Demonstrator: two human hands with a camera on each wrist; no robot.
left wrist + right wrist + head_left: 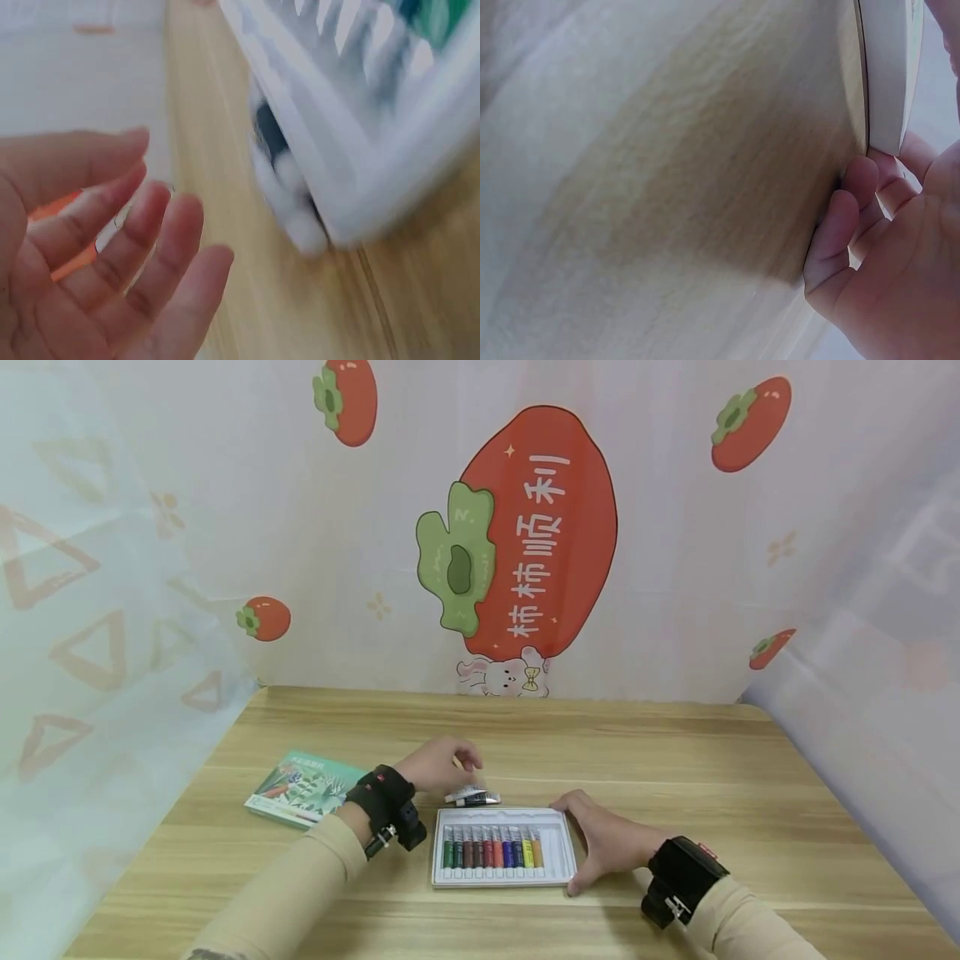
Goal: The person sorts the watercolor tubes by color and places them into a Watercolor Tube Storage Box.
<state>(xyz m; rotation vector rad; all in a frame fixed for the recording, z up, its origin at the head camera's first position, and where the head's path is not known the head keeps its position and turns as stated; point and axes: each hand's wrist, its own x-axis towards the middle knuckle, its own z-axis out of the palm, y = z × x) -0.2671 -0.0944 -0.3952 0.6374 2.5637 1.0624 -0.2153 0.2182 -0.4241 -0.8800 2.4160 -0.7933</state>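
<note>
A white tray on the table holds a row of small paint tubes, green through brown, red and blue to yellow and orange. The slots at its right end hold no tubes. My right hand grips the tray's right end, thumb at the near corner and fingers at the far one. Behind the tray lie loose paint tubes, one with a black label. Just above them hovers my left hand, its fingers loosely bent with nothing between them in the left wrist view.
A flat green box with a plant picture lies on the left, partly behind my left wrist. The wooden table ends at a printed curtain at the back, with more curtain at both sides.
</note>
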